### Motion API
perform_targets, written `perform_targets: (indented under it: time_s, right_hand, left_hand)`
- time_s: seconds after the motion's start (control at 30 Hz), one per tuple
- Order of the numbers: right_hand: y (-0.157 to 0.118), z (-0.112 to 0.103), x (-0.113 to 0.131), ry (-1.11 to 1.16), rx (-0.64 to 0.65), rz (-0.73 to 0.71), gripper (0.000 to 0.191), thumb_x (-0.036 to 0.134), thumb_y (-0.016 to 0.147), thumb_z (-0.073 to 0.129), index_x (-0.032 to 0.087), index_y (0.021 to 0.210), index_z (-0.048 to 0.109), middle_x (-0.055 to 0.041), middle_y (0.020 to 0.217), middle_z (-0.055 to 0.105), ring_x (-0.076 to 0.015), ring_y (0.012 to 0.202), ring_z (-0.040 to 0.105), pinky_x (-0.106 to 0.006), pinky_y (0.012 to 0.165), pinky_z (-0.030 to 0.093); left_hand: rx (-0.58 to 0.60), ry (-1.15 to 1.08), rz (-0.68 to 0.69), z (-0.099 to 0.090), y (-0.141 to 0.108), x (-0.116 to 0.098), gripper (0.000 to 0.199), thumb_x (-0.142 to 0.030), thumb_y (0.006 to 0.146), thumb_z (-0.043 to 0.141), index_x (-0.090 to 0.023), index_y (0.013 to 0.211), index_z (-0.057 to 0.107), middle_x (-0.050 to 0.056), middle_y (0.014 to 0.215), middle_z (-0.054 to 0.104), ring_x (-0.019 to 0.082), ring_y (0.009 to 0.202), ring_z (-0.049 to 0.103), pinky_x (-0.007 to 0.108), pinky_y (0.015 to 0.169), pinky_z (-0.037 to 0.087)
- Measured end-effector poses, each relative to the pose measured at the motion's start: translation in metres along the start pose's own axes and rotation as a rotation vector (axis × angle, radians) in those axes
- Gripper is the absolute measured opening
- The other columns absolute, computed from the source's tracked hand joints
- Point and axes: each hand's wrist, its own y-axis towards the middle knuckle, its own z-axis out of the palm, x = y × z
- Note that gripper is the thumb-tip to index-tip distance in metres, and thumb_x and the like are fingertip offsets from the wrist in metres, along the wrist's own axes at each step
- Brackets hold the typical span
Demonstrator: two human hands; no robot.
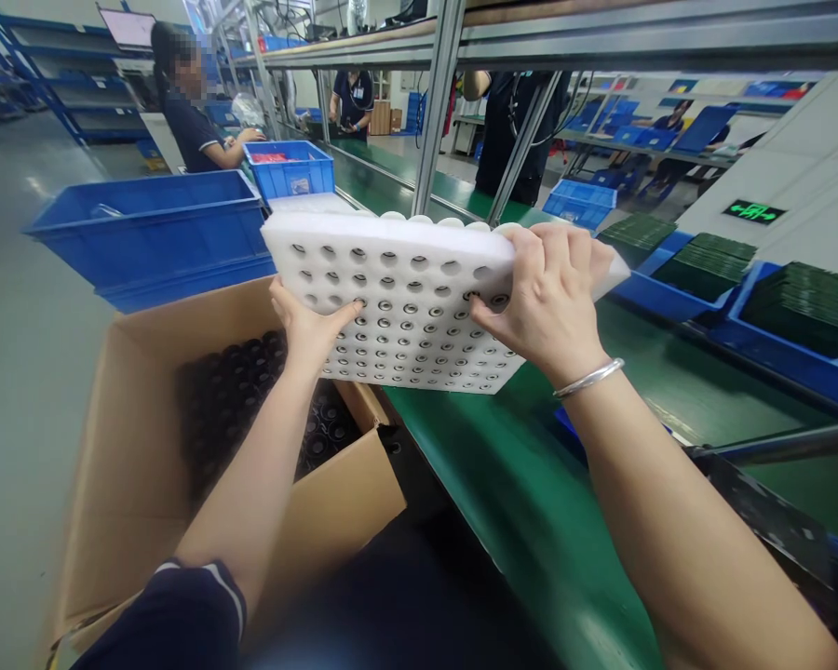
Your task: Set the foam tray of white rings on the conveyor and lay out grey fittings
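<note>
White foam tray (405, 307) full of round holes hangs tilted above the green belt (531, 502) and brown cardboard box (132, 465), left hand (311, 326) clasping its lower edge, right hand (548, 298) clamped over its right edge.

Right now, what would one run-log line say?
left hand: grips white foam tray of holes | right hand: grips same tray | below: brown cardboard box

A factory assembly floor — a long green conveyor belt (531, 502) runs down the line under a metal frame (439, 102), with blue plastic bins (154, 233) stacked alongside and trays of green circuit boards (803, 298) to the right. Workers in dark uniforms (195, 130) stand further along — blue shelving (48, 65) lines the back.
</note>
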Motion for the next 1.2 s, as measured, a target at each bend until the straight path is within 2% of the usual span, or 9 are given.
perform_targets:
  time_s: [0.17, 0.3, 0.37, 0.47, 0.53, 0.7, 0.87, 1.03, 1.2]
  right_hand:
    - [-0.003, 0.000, 0.002, 0.003, -0.007, 0.004, 0.072, 0.038, 0.088, 0.069, 0.005, 0.149, 0.048, -0.0233, 0.137, 0.047, -0.0420, 0.130, 0.042, -0.061, 0.115, 0.036]
    - [-0.004, 0.000, 0.003, -0.002, -0.008, 0.023, 0.071, 0.036, 0.087, 0.069, 0.005, 0.148, 0.048, -0.0240, 0.138, 0.046, -0.0424, 0.131, 0.041, -0.061, 0.116, 0.034]
    - [-0.004, 0.000, 0.004, -0.005, -0.017, 0.027, 0.071, 0.037, 0.087, 0.070, 0.006, 0.147, 0.049, -0.0237, 0.138, 0.047, -0.0423, 0.130, 0.042, -0.061, 0.116, 0.034]
    - [-0.003, 0.000, 0.004, -0.006, -0.026, 0.022, 0.071, 0.038, 0.087, 0.070, 0.007, 0.146, 0.050, -0.0232, 0.137, 0.047, -0.0417, 0.129, 0.043, -0.061, 0.116, 0.033]
    - [-0.003, 0.001, 0.004, -0.004, -0.024, 0.024, 0.071, 0.038, 0.086, 0.070, 0.006, 0.146, 0.050, -0.0233, 0.137, 0.047, -0.0416, 0.129, 0.043, -0.060, 0.116, 0.033]
    - [-0.005, 0.001, 0.004, 0.023, -0.001, 0.045, 0.075, 0.037, 0.084, 0.069, 0.008, 0.150, 0.047, -0.0234, 0.140, 0.046, -0.0434, 0.131, 0.041, -0.063, 0.116, 0.031]
    - [-0.009, -0.003, 0.007, 0.036, -0.003, 0.063, 0.076, 0.038, 0.084, 0.065, 0.010, 0.152, 0.045, -0.0229, 0.143, 0.045, -0.0450, 0.134, 0.039, -0.065, 0.116, 0.028]
    - [-0.007, -0.002, 0.007, 0.031, -0.003, 0.051, 0.075, 0.040, 0.085, 0.064, 0.008, 0.150, 0.047, -0.0234, 0.141, 0.045, -0.0443, 0.134, 0.039, -0.063, 0.117, 0.028]
    - [-0.008, -0.001, 0.007, 0.015, -0.012, 0.056, 0.075, 0.039, 0.084, 0.064, 0.008, 0.150, 0.046, -0.0233, 0.141, 0.045, -0.0438, 0.134, 0.039, -0.063, 0.117, 0.030]
  left_hand:
    - [-0.119, 0.043, 0.021, 0.015, -0.002, -0.004, 0.118, -0.034, 0.053, 0.088, -0.017, 0.154, 0.028, 0.012, 0.155, 0.033, 0.022, 0.146, 0.034, 0.039, 0.132, 0.030]
    - [-0.185, 0.123, 0.021, 0.028, -0.002, -0.004, 0.116, -0.027, 0.056, 0.083, -0.010, 0.154, 0.024, 0.015, 0.156, 0.031, 0.024, 0.150, 0.026, 0.039, 0.135, 0.022]
    - [-0.119, 0.098, 0.055, 0.022, -0.001, 0.003, 0.121, -0.032, 0.057, 0.084, -0.010, 0.157, 0.019, 0.016, 0.160, 0.026, 0.024, 0.153, 0.023, 0.038, 0.137, 0.019]
    - [0.074, 0.056, 0.157, 0.003, -0.001, 0.017, 0.131, -0.045, 0.057, 0.086, -0.013, 0.160, 0.011, 0.015, 0.165, 0.018, 0.023, 0.157, 0.022, 0.036, 0.138, 0.021]
    - [0.122, 0.082, 0.200, -0.007, -0.001, 0.025, 0.135, -0.046, 0.055, 0.088, -0.015, 0.161, 0.010, 0.015, 0.166, 0.016, 0.023, 0.158, 0.021, 0.038, 0.139, 0.021]
    - [0.011, 0.133, 0.182, 0.005, -0.005, 0.020, 0.126, -0.030, 0.054, 0.087, -0.012, 0.158, 0.017, 0.017, 0.161, 0.023, 0.027, 0.155, 0.024, 0.040, 0.139, 0.020]
    - [-0.130, 0.220, 0.089, 0.022, -0.009, 0.012, 0.129, -0.014, 0.052, 0.079, 0.000, 0.160, 0.010, 0.024, 0.160, 0.019, 0.031, 0.156, 0.018, 0.041, 0.139, 0.014]
    - [0.061, 0.112, 0.123, 0.006, -0.014, 0.010, 0.145, -0.037, 0.055, 0.088, -0.007, 0.165, -0.004, 0.021, 0.167, 0.003, 0.027, 0.161, 0.008, 0.038, 0.142, 0.010]
    - [-0.014, 0.093, 0.078, 0.010, -0.023, -0.008, 0.154, -0.046, 0.053, 0.096, -0.010, 0.164, -0.006, 0.022, 0.167, -0.001, 0.029, 0.162, 0.006, 0.042, 0.142, 0.011]
